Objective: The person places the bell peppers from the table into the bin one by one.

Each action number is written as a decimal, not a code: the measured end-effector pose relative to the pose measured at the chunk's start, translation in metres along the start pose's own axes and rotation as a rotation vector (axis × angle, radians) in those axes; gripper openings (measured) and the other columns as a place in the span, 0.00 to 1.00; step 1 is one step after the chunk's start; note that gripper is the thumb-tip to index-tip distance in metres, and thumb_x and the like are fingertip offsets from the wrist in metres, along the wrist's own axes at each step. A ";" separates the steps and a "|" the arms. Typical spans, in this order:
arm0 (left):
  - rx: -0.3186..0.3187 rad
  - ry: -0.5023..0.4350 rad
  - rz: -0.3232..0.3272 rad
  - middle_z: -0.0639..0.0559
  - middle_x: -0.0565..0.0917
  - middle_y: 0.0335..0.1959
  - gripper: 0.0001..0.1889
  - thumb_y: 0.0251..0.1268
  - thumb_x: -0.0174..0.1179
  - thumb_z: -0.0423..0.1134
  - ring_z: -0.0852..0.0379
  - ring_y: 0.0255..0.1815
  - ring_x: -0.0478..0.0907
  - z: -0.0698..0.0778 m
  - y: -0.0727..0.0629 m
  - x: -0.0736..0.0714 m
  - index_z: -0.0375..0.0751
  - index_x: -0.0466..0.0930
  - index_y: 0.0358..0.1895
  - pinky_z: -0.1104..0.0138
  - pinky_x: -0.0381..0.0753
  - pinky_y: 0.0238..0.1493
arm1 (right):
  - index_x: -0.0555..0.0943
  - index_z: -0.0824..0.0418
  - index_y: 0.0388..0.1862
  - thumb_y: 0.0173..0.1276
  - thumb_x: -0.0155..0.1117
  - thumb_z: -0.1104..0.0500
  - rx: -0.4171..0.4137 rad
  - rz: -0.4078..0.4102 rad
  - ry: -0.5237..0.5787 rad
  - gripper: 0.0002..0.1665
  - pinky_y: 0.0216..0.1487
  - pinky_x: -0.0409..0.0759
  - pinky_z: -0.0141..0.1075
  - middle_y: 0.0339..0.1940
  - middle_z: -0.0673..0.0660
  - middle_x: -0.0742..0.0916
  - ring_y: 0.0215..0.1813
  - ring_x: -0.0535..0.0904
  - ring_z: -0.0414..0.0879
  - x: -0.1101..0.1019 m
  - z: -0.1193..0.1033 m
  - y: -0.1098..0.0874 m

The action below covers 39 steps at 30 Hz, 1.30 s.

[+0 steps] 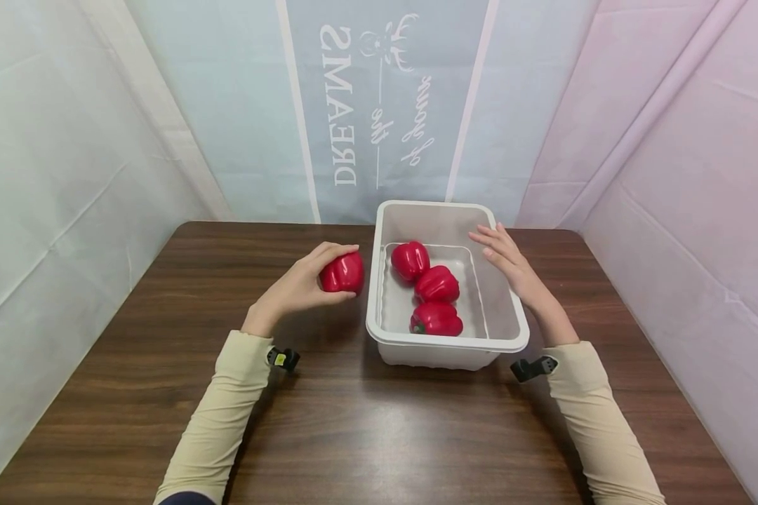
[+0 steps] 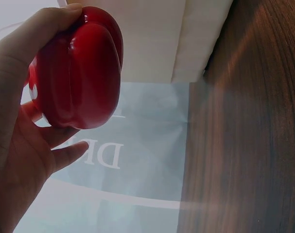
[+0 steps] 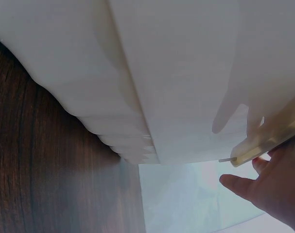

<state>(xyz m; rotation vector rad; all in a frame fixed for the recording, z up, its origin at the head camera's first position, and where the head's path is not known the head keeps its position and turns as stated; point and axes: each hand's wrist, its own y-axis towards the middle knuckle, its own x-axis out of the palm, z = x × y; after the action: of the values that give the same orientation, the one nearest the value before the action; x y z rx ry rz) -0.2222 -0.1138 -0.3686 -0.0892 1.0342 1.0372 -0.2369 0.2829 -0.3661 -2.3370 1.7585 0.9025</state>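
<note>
In the head view my left hand (image 1: 301, 282) grips a red bell pepper (image 1: 344, 273) just left of the white plastic bin (image 1: 388, 338). Thumb and fingers wrap its sides, and the left wrist view shows the pepper (image 2: 84, 73) held above the wooden table. Inside the bin lie three more red bell peppers: one toward the back (image 1: 410, 261), a middle one (image 1: 438, 284) and a front one (image 1: 436, 319) with its green stem end showing. My right hand (image 1: 512, 263) has its fingers extended over the bin's right rim, holding nothing; the right wrist view shows it by the rim (image 3: 268, 141).
A dark brown wooden table (image 1: 328, 421) carries the bin. Behind it hangs a pale blue cloth (image 1: 259, 140) with white lettering. White cloth walls stand on the left (image 1: 57, 210) and right (image 1: 701, 231). Small black cameras sit on both wrists.
</note>
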 end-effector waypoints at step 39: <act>0.068 -0.021 0.038 0.58 0.70 0.55 0.38 0.45 0.72 0.47 0.62 0.53 0.69 0.013 0.011 -0.009 0.52 0.67 0.64 0.65 0.80 0.46 | 0.68 0.60 0.66 0.73 0.44 0.53 0.025 0.000 -0.010 0.25 0.69 0.31 0.61 0.72 0.59 0.62 0.76 0.34 0.51 0.000 -0.010 -0.001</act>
<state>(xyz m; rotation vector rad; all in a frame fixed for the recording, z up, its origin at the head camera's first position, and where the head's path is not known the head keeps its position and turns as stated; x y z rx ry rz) -0.2228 -0.1070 -0.3503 -0.0031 1.0546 1.0347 -0.2321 0.2793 -0.3577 -2.3132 1.7557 0.8854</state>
